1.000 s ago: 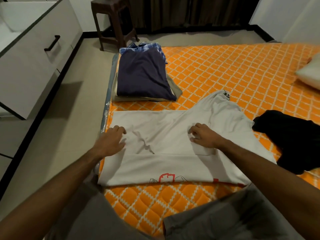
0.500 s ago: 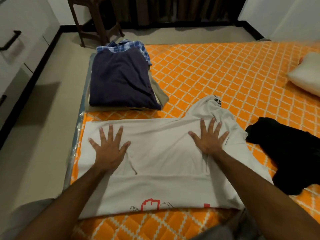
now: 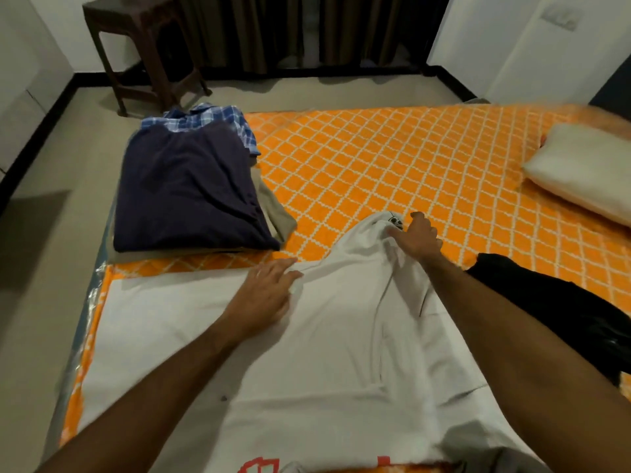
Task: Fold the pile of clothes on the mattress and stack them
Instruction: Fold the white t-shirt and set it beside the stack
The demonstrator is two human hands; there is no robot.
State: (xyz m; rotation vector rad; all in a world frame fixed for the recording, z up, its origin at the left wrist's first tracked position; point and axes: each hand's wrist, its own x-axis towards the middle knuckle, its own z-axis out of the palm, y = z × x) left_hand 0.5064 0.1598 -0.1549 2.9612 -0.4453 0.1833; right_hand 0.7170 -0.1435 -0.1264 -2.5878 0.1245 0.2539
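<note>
Spread flat across the near part of the mattress (image 3: pixel 392 165): a white T-shirt (image 3: pixel 324 353), soft matte cotton, smooth on its left half, creased into long ridges on the right where one end bunches up in a rumpled peak; a red outline print visible at the bottom edge, a small dark cartoon mark at the far tip. Resting on the shirt's upper edge, near the middle: the left hand (image 3: pixel 263 295), palm down, fingers long and loosely fanned, tips pressing a small pucker of cloth. Farther out at the bunched tip: the right hand (image 3: pixel 418 237), fingers curled and gathering the white fabric beside the cartoon mark, knuckles up. Underneath all: quilted orange cover with a white diamond lattice, its left rim sheathed in crinkled clear plastic. At the far left corner, just beyond the shirt: a stack of folded clothes (image 3: pixel 191 189), topped by a dark navy rectangle with soft folds, a blue-and-white checked shirt peeking out behind, beige cloth below. To the right, touching the right forearm's side: a black garment (image 3: pixel 563 302), crumpled and unfolded. Far right: a pale plump pillow (image 3: pixel 580 169). On the floor beyond: a dark wooden stool (image 3: pixel 143 46), square-legged.
</note>
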